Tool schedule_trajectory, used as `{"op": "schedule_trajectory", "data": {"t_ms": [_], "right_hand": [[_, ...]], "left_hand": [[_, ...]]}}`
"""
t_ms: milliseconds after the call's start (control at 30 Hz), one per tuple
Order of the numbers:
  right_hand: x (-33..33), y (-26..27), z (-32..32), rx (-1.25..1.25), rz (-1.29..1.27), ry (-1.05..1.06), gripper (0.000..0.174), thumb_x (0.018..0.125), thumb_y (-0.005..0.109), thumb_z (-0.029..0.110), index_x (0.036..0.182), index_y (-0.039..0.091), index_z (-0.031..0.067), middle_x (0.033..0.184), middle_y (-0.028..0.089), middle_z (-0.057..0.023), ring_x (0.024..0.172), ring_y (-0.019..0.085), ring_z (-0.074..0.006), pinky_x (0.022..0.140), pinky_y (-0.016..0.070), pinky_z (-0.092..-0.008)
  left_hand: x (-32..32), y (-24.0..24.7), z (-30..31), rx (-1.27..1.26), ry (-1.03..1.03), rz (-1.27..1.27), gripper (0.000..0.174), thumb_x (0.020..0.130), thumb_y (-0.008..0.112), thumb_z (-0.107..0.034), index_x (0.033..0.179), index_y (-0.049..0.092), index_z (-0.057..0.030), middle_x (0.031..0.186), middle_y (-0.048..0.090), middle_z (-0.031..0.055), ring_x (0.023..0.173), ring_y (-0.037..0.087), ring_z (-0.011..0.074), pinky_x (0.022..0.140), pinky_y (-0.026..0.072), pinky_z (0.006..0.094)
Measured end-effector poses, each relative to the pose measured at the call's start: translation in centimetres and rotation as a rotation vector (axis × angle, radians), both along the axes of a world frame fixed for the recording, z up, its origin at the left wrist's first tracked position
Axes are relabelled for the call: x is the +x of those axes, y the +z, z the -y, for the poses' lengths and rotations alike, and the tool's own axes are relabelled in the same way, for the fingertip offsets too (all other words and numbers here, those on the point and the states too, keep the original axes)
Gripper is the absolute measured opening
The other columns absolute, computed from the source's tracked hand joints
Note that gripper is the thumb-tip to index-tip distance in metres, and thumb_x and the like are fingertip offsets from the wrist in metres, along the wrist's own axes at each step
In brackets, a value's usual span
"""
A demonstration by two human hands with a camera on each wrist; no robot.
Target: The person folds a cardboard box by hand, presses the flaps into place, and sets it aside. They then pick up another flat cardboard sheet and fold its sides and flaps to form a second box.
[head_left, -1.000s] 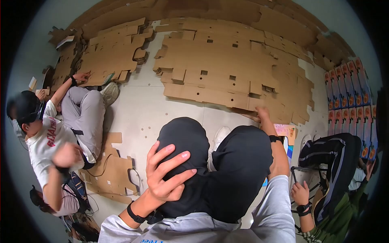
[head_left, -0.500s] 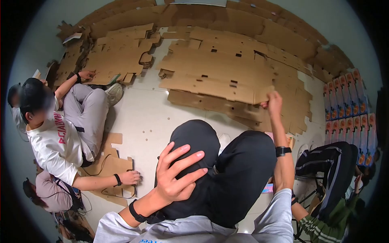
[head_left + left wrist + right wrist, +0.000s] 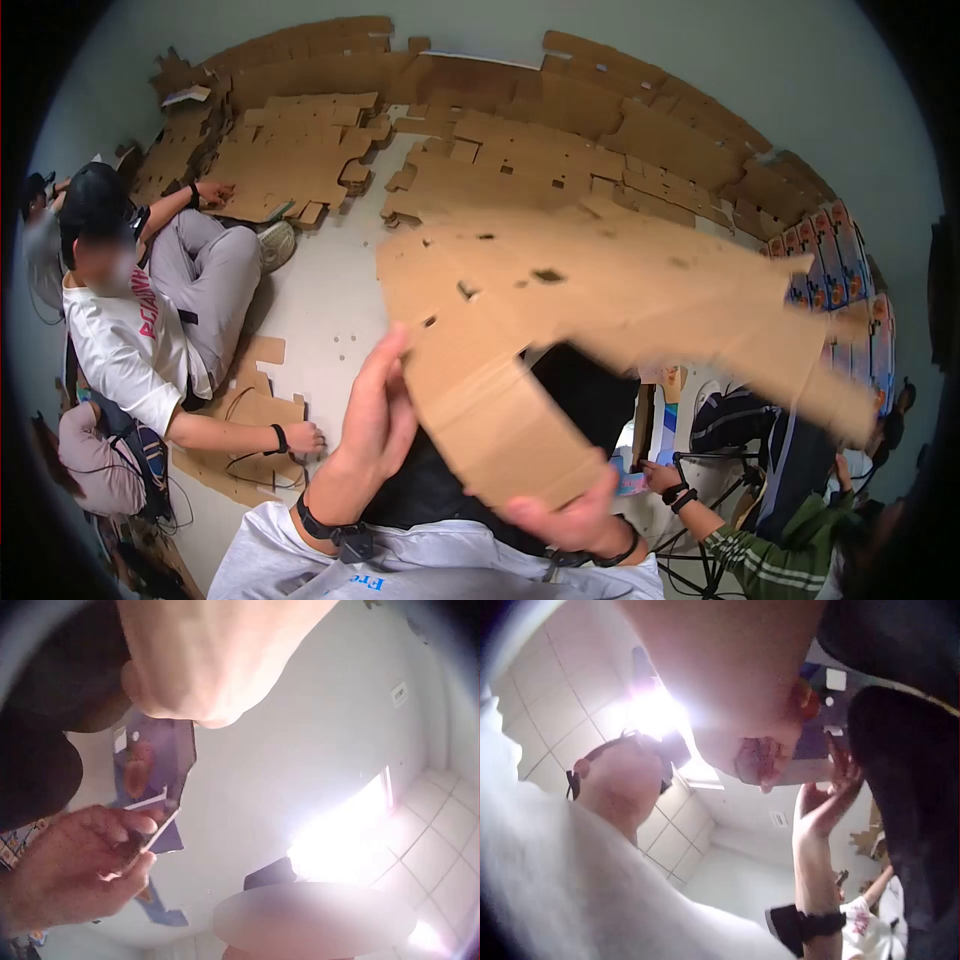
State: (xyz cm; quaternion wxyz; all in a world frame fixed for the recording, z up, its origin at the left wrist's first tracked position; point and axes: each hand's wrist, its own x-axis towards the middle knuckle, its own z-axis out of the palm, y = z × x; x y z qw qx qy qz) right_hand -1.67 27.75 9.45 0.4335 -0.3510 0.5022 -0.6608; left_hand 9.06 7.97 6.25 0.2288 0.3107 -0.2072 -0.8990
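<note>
A large, slightly blurred brown cardboard sheet with cut-out holes is raised over the lap in the head view. My right hand pinches its near end between thumb and fingers; the left wrist view shows this hand gripping the edge. My left hand is upright at the sheet's left edge, fingers fairly straight and touching it. In the right wrist view, the left hand reaches the sheet's printed purple underside.
Flattened cardboard stacks lie on the floor ahead, with more cardboard along the wall. A seated person in a white shirt is at left; another in a green sleeve is at right, near printed boxes.
My right hand has lifted the sheet off the stack and brought it back over my lap. The left hand has left the knee and moved to the sheet's edge. The view has tilted up.
</note>
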Motion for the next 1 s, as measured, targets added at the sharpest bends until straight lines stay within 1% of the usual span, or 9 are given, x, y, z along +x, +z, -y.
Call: {"op": "schedule_trajectory", "data": {"t_ms": [100,233,267,567,767,800,900,933,1000], "right_hand": [[4.4,-2.0,0.0,-0.005,-0.255,0.056,0.034,0.092,0.077,0.006,0.125,0.072,0.0021,0.109,0.079,-0.0079,0.097,0.076,-0.0206,0.088,0.0587,-0.0316],[4.6,-4.5,-4.8,0.524,-0.383,0.503,0.049,0.092,0.083,0.019,0.136,0.066,0.0054,0.137,0.070,-0.0086,0.126,0.065,-0.0207,0.107,0.0500,-0.0341],[3.1,-8.6,-6.7,0.241,0.046,0.657,0.063,0.097,0.077,0.032,0.149,0.055,0.0029,0.149,0.061,-0.0100,0.136,0.057,-0.0211,0.116,0.0417,-0.0354],[0.2,-7.7,-17.4,0.311,0.268,-0.521,0.073,0.097,0.076,0.035,0.153,0.046,-0.0016,0.150,0.059,-0.0109,0.136,0.056,-0.0221,0.116,0.0400,-0.0360],[-0.5,-8.3,-16.9,0.285,0.270,-0.596,0.080,0.097,0.075,0.036,0.156,0.040,-0.0046,0.150,0.057,-0.0116,0.136,0.055,-0.0228,0.117,0.0388,-0.0364],[-0.6,-8.2,-16.4,0.290,0.267,-0.580,0.081,0.097,0.075,0.036,0.157,0.039,-0.0051,0.150,0.056,-0.0117,0.136,0.055,-0.0229,0.117,0.0387,-0.0365],[-0.9,-6.4,-15.1,0.327,0.259,-0.515,0.077,0.098,0.074,0.033,0.156,0.040,-0.0045,0.150,0.057,-0.0119,0.136,0.054,-0.0221,0.116,0.0392,-0.0347],[-0.6,-6.5,-14.7,0.302,0.229,-0.554,0.072,0.099,0.073,0.033,0.153,0.044,-0.0046,0.145,0.061,-0.0116,0.131,0.058,-0.0209,0.113,0.0421,-0.0336],[-0.5,-6.2,-14.5,0.274,0.205,-0.573,0.067,0.100,0.072,0.033,0.150,0.047,-0.0044,0.140,0.064,-0.0113,0.127,0.060,-0.0198,0.110,0.0442,-0.0328]], "left_hand": [[2.1,-1.5,0.9,0.079,-0.121,-0.009,0.042,0.102,0.062,-0.013,0.140,0.054,0.0049,0.135,0.067,0.0160,0.123,0.066,0.0211,0.105,0.0534,0.0362],[4.6,-1.9,0.0,-0.022,-0.200,0.017,0.052,0.099,0.062,-0.005,0.148,0.047,0.0057,0.138,0.065,0.0159,0.125,0.066,0.0228,0.106,0.0533,0.0368],[4.8,-1.2,-0.1,-0.107,-0.188,0.013,0.054,0.098,0.063,-0.003,0.149,0.046,0.0053,0.138,0.065,0.0156,0.125,0.066,0.0231,0.106,0.0530,0.0367],[10.1,-1.0,9.6,-0.616,-0.384,0.346,0.076,0.089,0.074,-0.006,0.157,0.040,-0.0003,0.147,0.060,0.0132,0.134,0.058,0.0206,0.112,0.0449,0.0332],[8.9,-2.9,10.8,-0.902,-0.457,0.385,0.081,0.093,0.073,-0.004,0.162,0.031,-0.0014,0.154,0.053,0.0118,0.141,0.051,0.0211,0.117,0.0382,0.0332],[8.4,-1.2,9.7,-1.203,-0.446,0.655,0.081,0.093,0.072,-0.004,0.162,0.029,-0.0028,0.161,0.043,0.0177,0.148,0.044,0.0294,0.119,0.0372,0.0354],[9.1,0.4,6.0,-1.897,-0.340,0.886,0.084,0.091,0.073,-0.007,0.163,0.030,-0.0058,0.166,0.032,0.0248,0.154,0.033,0.0399,0.123,0.0341,0.0413],[10.3,0.4,5.5,-2.069,-0.463,0.915,0.090,0.088,0.076,-0.010,0.164,0.028,-0.0075,0.169,0.021,0.0271,0.156,0.024,0.0482,0.126,0.0295,0.0511],[12.9,-0.7,3.8,-2.102,-0.721,0.848,0.096,0.085,0.080,-0.015,0.164,0.027,-0.0079,0.170,0.021,0.0274,0.156,0.022,0.0491,0.126,0.0260,0.0558]]}}
